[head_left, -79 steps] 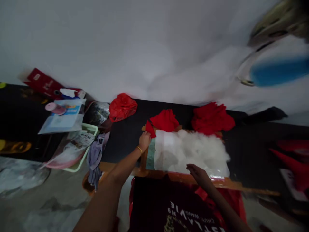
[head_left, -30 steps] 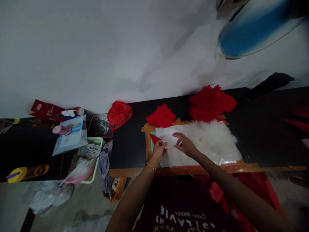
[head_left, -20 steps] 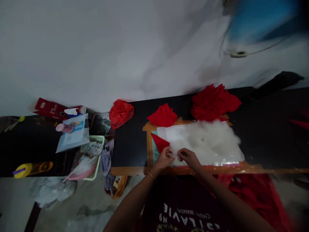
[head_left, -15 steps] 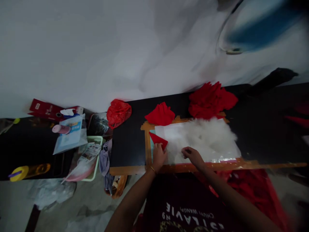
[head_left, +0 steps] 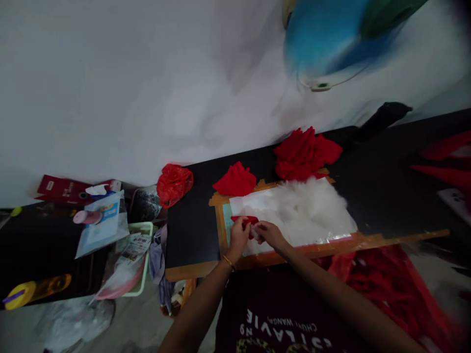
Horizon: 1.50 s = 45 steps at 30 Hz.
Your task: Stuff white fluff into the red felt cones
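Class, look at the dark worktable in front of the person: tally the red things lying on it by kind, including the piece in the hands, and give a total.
Red fabric heaps: 2, the smaller heap and the larger heap.
Red plastic bag: 1.
Small red fabric piece, held between left hand and right hand: 1.
Total: 4. Blurred red shapes at the far right edge are left out.

A single head-worn camera looks forward and steeply down over the black table (head_left: 191, 230), close above its near edge, tilted so the table slants upward rightward; the white wall (head_left: 128, 88) fills the upper frame.
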Available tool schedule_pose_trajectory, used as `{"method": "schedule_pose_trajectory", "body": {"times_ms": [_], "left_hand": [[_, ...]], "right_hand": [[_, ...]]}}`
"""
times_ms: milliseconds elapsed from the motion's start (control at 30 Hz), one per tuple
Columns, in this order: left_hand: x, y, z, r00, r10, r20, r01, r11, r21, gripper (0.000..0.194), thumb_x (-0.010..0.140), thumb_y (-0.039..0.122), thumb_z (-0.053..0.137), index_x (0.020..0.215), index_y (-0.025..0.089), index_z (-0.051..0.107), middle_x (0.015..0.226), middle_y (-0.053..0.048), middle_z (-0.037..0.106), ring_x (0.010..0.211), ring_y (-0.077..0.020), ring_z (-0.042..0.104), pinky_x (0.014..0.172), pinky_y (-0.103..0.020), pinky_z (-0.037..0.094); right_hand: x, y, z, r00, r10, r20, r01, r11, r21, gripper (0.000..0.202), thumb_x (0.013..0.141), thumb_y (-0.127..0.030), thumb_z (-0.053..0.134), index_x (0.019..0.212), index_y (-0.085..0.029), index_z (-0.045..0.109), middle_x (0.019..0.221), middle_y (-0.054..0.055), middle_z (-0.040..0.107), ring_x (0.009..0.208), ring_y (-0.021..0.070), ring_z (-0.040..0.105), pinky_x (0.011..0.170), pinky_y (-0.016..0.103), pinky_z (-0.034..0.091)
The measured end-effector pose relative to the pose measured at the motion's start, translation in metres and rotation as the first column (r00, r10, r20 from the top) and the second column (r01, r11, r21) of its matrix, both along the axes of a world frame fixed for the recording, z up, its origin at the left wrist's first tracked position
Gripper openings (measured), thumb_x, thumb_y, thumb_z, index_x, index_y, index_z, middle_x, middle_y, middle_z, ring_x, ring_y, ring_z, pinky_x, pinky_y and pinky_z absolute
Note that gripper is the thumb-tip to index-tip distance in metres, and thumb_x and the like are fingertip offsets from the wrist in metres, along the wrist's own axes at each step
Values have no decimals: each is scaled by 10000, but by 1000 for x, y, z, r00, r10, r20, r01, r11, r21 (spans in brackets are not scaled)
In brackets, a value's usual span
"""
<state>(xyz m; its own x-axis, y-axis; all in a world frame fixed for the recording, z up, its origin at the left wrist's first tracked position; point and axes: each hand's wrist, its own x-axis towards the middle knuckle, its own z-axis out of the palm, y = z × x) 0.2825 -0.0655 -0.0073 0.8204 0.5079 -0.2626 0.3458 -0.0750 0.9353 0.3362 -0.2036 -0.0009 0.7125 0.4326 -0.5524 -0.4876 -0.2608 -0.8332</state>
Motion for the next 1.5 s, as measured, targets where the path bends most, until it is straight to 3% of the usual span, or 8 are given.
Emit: {"method": "schedule_pose_trajectory", "body": {"times_ms": [533, 600, 667, 767, 933, 1100, 1367, 1500], "left_hand": [[-5, -23, 87, 938, -314, 149, 305, 949, 81, 106, 850, 234, 654, 915, 248, 736, 914, -57, 686, 872, -215, 607, 820, -304, 454], [-12, -15, 96, 962, -195, 192, 199, 980, -4, 155, 813, 284, 720, 963, 246, 716, 905, -43, 668, 855, -196, 605, 790, -283, 466], [-14, -2, 102, 963, 139, 229, -107, 983, -147, 317, 748, 328, 791, 1026, 251, 658, 903, -19, 641, 859, -169, 608, 810, -264, 475], [-2, 15, 113, 882, 427, 200, -300, 835, -462, 472, 717, 438, 809, 1088, 251, 586, 1020, -35, 660, 933, -169, 647, 856, -284, 501], [35, 16, 133, 877, 456, 152, -232, 678, -697, 448, 688, 363, 815, 1051, 218, 596, 860, -29, 707, 850, -190, 699, 845, -321, 539], [44, 7, 126, 841, 540, 10, -325, 521, -789, 355, 636, 236, 809, 932, 190, 617, 783, -10, 700, 710, -150, 683, 775, -290, 557], [45, 8, 122, 843, 532, -78, -361, 451, -816, 292, 643, 191, 784, 890, 198, 628, 724, 9, 668, 644, -144, 668, 710, -287, 566], [43, 6, 130, 871, 478, -113, -362, 470, -805, 329, 607, 194, 812, 883, 187, 633, 725, -3, 683, 618, -155, 670, 620, -267, 540]], "right_hand": [[-6, 10, 32, 961, -42, 272, -8, 984, 180, 263, 715, -393, 556, 510, -230, 534, 497, -3, 566, 523, 168, 537, 532, 288, 496], [-2, 9, 48, 949, -81, 303, 3, 969, 248, 221, 751, -381, 570, 600, -229, 624, 581, 15, 642, 620, 197, 613, 622, 321, 553], [-1, 11, 65, 935, -117, 336, -4, 942, 337, 175, 789, -353, 595, 771, -232, 720, 741, 34, 729, 787, 227, 682, 787, 372, 585], [-4, 21, 87, 917, -108, 385, -62, 912, 405, 215, 817, -306, 629, 975, -246, 761, 962, 49, 775, 984, 253, 703, 971, 438, 552], [-5, 45, 103, 844, -141, 517, -83, 919, 387, 336, 844, -241, 599, 1151, -250, 732, 1213, 53, 731, 1143, 262, 670, 1072, 463, 503], [3, 45, 87, 749, -119, 652, -31, 977, 213, 334, 825, -184, 557, 1086, -255, 753, 1149, 55, 755, 1025, 267, 707, 995, 463, 554], [7, 11, 82, 546, 216, 809, -382, 924, 11, 555, 842, -147, 511, 1365, -294, 625, 1354, 50, 662, 1290, 277, 593, 1106, 468, 480], [1, -3, 78, 599, 315, 736, -437, 899, -29, 563, 882, -155, 468, 1402, -332, 589, 1282, 12, 707, 1073, 247, 715, 951, 380, 591]]}}
